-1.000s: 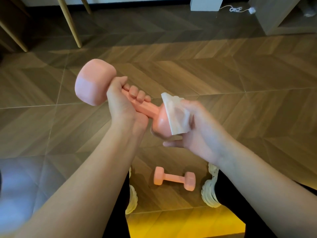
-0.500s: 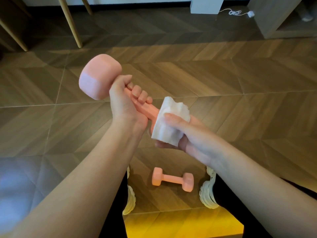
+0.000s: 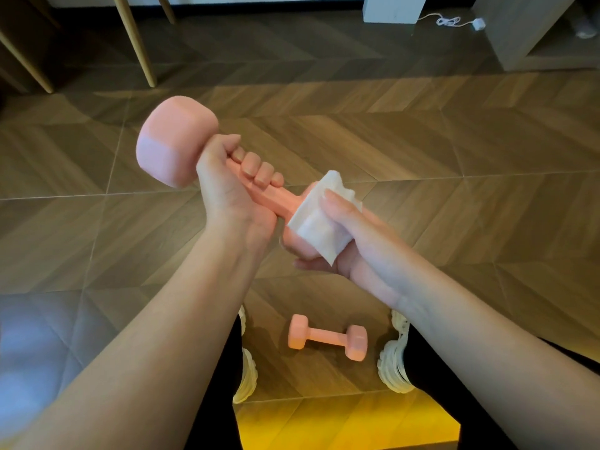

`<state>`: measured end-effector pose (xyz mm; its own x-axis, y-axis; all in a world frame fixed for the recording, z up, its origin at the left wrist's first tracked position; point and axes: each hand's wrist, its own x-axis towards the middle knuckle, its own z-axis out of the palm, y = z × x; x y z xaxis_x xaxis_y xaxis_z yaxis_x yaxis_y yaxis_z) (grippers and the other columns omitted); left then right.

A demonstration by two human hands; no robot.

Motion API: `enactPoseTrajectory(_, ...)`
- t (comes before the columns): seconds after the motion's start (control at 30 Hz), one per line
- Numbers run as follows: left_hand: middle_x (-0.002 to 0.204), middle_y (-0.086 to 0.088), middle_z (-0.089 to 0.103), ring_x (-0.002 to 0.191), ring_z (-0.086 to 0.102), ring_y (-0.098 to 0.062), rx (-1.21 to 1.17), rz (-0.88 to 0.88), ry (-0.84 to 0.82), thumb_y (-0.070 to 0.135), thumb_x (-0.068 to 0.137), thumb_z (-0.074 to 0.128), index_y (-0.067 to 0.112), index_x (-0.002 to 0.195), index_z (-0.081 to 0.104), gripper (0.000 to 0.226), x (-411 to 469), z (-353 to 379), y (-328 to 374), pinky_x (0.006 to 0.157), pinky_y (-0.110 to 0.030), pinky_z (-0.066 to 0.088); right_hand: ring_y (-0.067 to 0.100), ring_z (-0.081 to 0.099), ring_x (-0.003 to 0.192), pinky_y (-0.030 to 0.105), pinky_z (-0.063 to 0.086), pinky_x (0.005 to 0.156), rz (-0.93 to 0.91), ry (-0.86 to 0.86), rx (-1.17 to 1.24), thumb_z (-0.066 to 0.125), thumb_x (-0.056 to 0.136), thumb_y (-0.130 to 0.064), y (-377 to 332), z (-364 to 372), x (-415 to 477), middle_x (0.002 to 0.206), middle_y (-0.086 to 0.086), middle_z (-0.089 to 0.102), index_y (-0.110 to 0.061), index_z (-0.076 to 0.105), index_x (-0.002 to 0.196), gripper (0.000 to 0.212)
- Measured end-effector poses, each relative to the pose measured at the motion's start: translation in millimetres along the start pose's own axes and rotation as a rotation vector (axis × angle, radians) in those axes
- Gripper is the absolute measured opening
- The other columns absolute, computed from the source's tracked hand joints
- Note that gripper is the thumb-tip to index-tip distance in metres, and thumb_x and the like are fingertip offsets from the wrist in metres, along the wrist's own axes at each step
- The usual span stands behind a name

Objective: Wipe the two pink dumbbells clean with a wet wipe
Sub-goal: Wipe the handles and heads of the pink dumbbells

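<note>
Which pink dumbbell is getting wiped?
The raised dumbbell, gripped by the left hand: the right hand presses the wet wipe round its near end. The other dumbbell lies on the floor between the shoes.

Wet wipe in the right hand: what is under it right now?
The near head of the held dumbbell, which the right hand wraps the wet wipe around. A pink strip shows at the wipe's lower left; the rest of that head is covered.
</note>
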<state>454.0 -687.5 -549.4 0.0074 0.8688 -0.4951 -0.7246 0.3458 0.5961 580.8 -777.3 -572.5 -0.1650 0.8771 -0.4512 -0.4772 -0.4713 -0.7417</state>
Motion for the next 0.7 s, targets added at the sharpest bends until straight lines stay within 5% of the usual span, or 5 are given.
enactPoseTrajectory(0.13,0.048,0.007,0.026,0.039,0.025,-0.012,-0.043,-0.035,-0.005,0.018,0.088,0.049,0.021,0.057,0.034,0.034,1.8,-1.3,0.0,0.042,-0.023,0.032,0.023,0.071,0.096,0.043,0.06,0.077,-0.011,-0.025,-0.006,0.075,0.074,-0.018,-0.5,-6.0,-1.2,0.107,0.005,0.07,-0.02,0.055,0.125,0.054)
enactPoseTrajectory(0.33,0.05,0.005,0.038,0.041,0.039,-0.012,-0.021,-0.102,0.054,0.022,0.088,0.058,0.019,0.062,0.04,0.032,3.9,0.7,-9.0,0.05,-0.022,0.041,0.024,0.072,0.098,0.044,0.061,0.076,-0.013,0.107,-0.087,0.073,0.08,-0.042,3.6,-5.3,0.6,0.106,0.004,0.073,-0.025,0.053,0.125,0.052)
enactPoseTrajectory(0.5,0.047,0.007,0.029,0.038,0.027,-0.012,-0.015,-0.114,0.07,0.018,0.088,0.052,0.02,0.061,0.035,0.032,5.7,-2.4,-6.1,0.042,-0.021,0.033,0.027,0.067,0.105,0.058,0.053,0.092,0.026,-0.014,-0.087,0.066,0.088,-0.028,-0.1,-9.8,-4.0,0.118,0.013,0.066,-0.016,0.049,0.133,0.05)
enactPoseTrajectory(0.7,0.048,0.007,0.022,0.04,0.022,-0.013,-0.011,-0.083,-0.001,0.015,0.087,0.044,0.021,0.059,0.032,0.031,3.3,-3.2,-5.2,0.042,-0.022,0.029,0.039,0.065,0.109,0.049,0.059,0.084,0.184,-0.067,0.049,0.066,0.082,-0.041,-5.7,-5.5,-2.7,0.13,0.023,0.061,-0.014,0.044,0.138,0.066)
